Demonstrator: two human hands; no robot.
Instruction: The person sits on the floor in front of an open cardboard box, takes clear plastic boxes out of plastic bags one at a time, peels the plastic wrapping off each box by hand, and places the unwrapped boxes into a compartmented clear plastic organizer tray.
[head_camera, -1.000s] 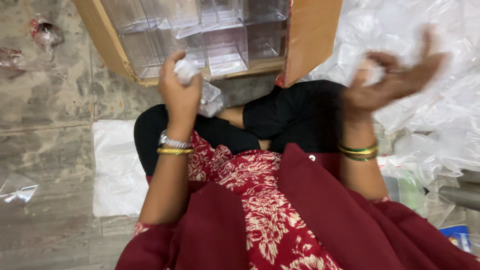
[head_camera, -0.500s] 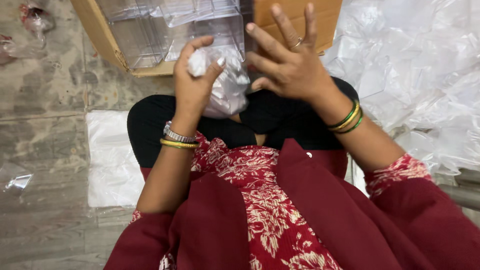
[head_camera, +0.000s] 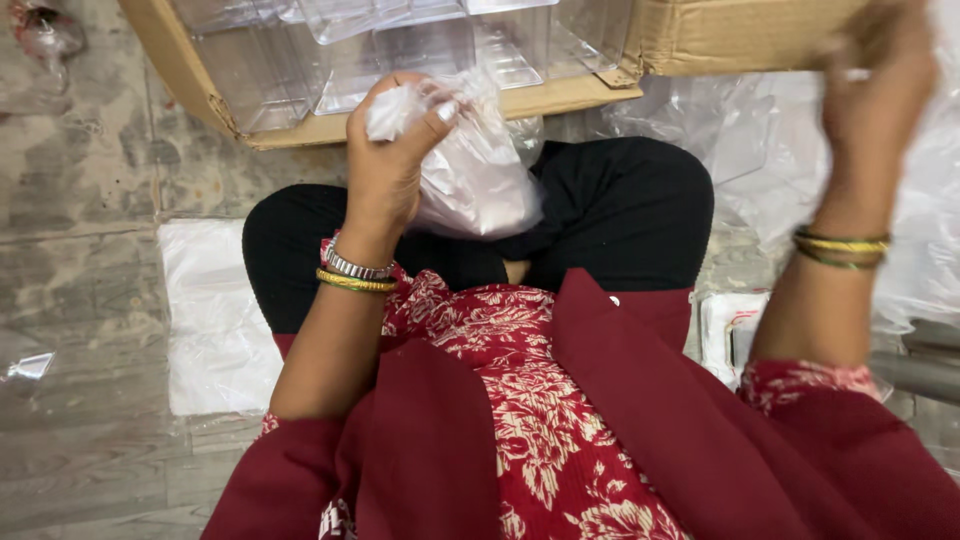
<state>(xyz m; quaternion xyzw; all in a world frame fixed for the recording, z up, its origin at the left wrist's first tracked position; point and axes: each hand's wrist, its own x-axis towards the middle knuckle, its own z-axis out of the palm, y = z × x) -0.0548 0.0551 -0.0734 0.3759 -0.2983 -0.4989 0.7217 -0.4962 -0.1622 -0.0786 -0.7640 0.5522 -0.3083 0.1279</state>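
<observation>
Floor, left edge: a white sheet lies flat beside our knee; a small clear wrapper sits at the far left and another crumpled one in the top left corner.

Box: the carton lies open on the floor ahead of us, its mouth toward our lap, with clear trays stacked inside.

Left hand: our left hand is raised in front of the carton's near edge, fingers curled shut around the gathered neck of a bag.

Bag, place: it hangs over our lap, above the black-clad knees, touching nothing but the hand.

Bag, axis: its long axis runs from the bunched top at the upper left down to the fuller end at the lower right; the neck points up toward the carton and the body points down at our lap.

Change: half a second ago our right hand was spread close against the bag; now it has swung well away to the right, so the left hand alone carries the bag.

What that means: we judge the two-handed part of the work on the bag to be over for the moment.

Right hand: our right hand is lifted near the carton's right flap, blurred; we cannot tell how far open it is or whether it holds anything.

Floor, right edge: loose clear plastic is heaped there.
</observation>
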